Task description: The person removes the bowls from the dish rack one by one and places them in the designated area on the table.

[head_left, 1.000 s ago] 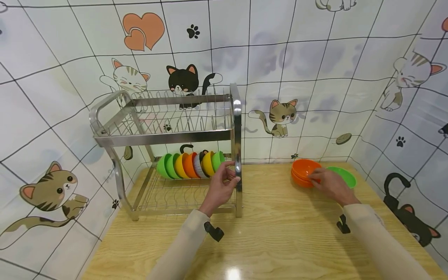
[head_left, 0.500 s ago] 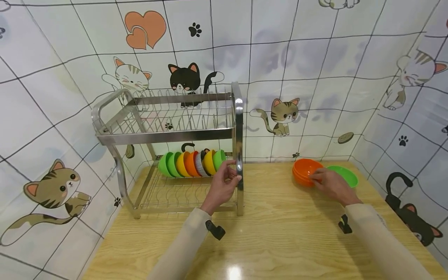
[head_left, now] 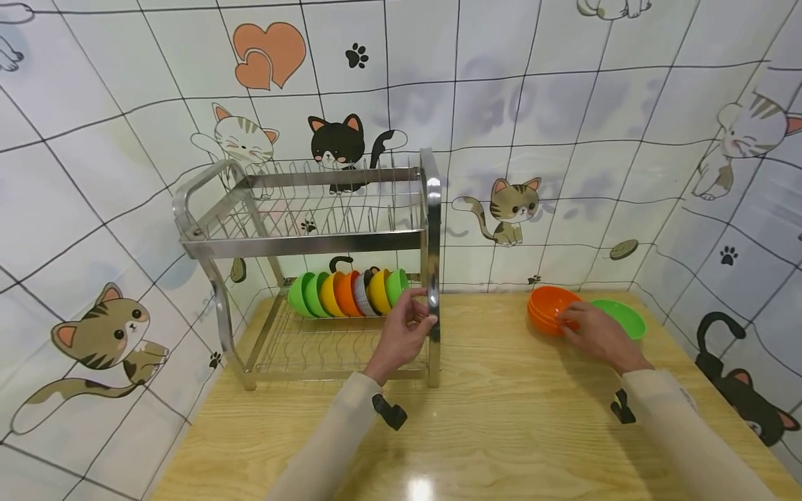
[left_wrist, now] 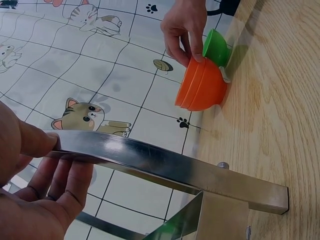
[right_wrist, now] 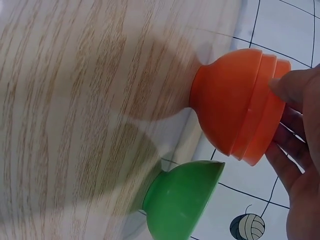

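Note:
On the right of the table stands a nested stack of orange bowls (head_left: pixel 544 321), upright. My right hand (head_left: pixel 603 335) pinches the rim of the uppermost orange bowl (right_wrist: pixel 272 122), thumb outside and fingertips over the edge. A green bowl (head_left: pixel 620 319) sits just right of the stack, partly behind my hand. My left hand (head_left: pixel 404 335) holds the front right upright of a two-tier metal dish rack (head_left: pixel 434 278); in the left wrist view, thumb and fingers (left_wrist: pixel 75 187) lie on opposite sides of the metal bar.
Several bowls, green, yellow, orange and patterned, stand on edge in a row (head_left: pixel 343 295) on the rack's lower tier. The upper tier (head_left: pixel 307 245) has wire dividers. Behind the wooden table (head_left: pixel 501 417) rises a wall (head_left: pixel 564 125) with a cat print.
The head view has shifted slightly, so everything appears a little farther right. Both hands keep the same places on the rack and the orange bowl.

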`<state>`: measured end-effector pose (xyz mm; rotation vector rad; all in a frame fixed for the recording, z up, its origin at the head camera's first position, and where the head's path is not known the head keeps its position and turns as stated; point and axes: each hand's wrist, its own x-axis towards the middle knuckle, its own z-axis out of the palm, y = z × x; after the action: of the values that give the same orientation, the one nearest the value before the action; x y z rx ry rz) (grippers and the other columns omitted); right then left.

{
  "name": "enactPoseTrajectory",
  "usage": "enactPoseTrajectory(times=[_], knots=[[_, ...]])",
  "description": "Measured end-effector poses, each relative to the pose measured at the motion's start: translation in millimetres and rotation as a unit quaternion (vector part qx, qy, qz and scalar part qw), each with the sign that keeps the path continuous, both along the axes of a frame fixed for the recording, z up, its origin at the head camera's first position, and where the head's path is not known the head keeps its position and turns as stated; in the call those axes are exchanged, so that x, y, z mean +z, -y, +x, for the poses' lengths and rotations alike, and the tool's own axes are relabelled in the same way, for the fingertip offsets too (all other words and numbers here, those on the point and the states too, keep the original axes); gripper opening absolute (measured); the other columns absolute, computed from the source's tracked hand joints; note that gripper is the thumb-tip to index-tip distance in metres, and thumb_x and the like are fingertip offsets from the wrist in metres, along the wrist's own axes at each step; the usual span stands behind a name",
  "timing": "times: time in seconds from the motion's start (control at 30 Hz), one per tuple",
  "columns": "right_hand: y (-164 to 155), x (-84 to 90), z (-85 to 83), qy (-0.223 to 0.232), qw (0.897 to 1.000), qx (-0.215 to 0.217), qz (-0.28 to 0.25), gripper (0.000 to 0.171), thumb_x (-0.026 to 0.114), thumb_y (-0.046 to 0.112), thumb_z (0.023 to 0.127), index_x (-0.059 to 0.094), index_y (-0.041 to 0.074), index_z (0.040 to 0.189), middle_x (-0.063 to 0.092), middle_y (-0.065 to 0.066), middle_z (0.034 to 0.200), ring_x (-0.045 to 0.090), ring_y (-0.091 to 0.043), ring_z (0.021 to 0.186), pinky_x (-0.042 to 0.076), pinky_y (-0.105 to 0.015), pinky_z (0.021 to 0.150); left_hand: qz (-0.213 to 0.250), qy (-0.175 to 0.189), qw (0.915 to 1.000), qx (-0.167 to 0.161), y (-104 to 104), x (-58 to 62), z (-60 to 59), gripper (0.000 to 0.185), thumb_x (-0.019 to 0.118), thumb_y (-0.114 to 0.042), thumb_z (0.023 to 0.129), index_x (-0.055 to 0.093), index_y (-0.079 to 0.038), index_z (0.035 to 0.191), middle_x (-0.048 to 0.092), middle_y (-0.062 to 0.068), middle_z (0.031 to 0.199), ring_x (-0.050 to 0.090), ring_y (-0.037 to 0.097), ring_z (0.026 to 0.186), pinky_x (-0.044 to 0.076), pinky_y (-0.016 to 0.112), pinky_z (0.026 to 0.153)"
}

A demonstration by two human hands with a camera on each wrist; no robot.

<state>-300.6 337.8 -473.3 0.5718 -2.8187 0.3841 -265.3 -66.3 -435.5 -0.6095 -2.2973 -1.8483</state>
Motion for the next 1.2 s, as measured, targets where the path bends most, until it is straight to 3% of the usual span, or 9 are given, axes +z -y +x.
enactPoseTrajectory(times=[0.27, 0.5, 0.83, 1.03, 1.2], knots=[[0, 0.3, 4.9, 0.009, 1.0, -0.012, -0.005, 0.043, 0.077, 0.018, 0.09, 0.067, -0.003, 0.126, 0.061, -0.029, 0.132, 0.055, -0.049, 0.122, 0.047, -0.066, 0.101, -0.002, 0.01, 0.9999, 0.004, -1, 1.6, 1.8, 0.046, 0.065, -0.005, 0.099, 0.052, -0.021, 0.14, 0.063, 0.013, 0.105, 0.062, 0.016, 0.089, 0.057, 0.023, 0.078], [-1, 5.3, 6.9, 0.019, 1.0, -0.017, -0.009, 0.052, 0.075, 0.022, 0.093, 0.059, -0.002, 0.136, 0.056, -0.03, 0.139, 0.051, -0.049, 0.127, 0.044, -0.067, 0.104, 0.002, 0.014, 0.9999, -0.001, 1, 3.4, 1.3, 0.045, 0.067, -0.006, 0.098, 0.054, -0.019, 0.139, 0.064, 0.018, 0.108, 0.064, 0.026, 0.093, 0.057, 0.023, 0.078], [8, 17.3, 12.1, 0.008, 0.999, -0.022, -0.041, 0.058, 0.076, 0.028, 0.093, 0.056, 0.003, 0.142, 0.052, -0.028, 0.145, 0.045, -0.048, 0.133, 0.042, -0.069, 0.106, 0.003, 0.023, 0.9997, 0.003, 1, 6.8, 1.7, 0.047, 0.067, -0.001, 0.097, 0.052, -0.008, 0.141, 0.065, 0.025, 0.111, 0.064, 0.037, 0.097, 0.053, 0.018, 0.075], [15, 24.1, 14.9, -0.007, 0.998, -0.029, -0.058, 0.064, 0.077, 0.032, 0.092, 0.052, 0.009, 0.146, 0.051, -0.023, 0.147, 0.045, -0.045, 0.133, 0.045, -0.069, 0.102, -0.006, 0.024, 0.9996, 0.012, -1, 11.9, 4.9, 0.043, 0.065, 0.004, 0.096, 0.054, -0.002, 0.138, 0.064, 0.028, 0.108, 0.062, 0.036, 0.093, 0.052, 0.018, 0.076], [24, 31.2, 18.1, -0.041, 0.995, -0.015, -0.085, 0.064, 0.078, 0.035, 0.091, 0.053, 0.013, 0.147, 0.054, -0.018, 0.148, 0.046, -0.043, 0.133, 0.044, -0.069, 0.102, -0.002, 0.034, 0.9993, 0.018, -1, 10.2, 5.7, 0.043, 0.067, -0.001, 0.097, 0.055, -0.01, 0.137, 0.066, 0.022, 0.109, 0.063, 0.028, 0.091, 0.054, 0.021, 0.077]])
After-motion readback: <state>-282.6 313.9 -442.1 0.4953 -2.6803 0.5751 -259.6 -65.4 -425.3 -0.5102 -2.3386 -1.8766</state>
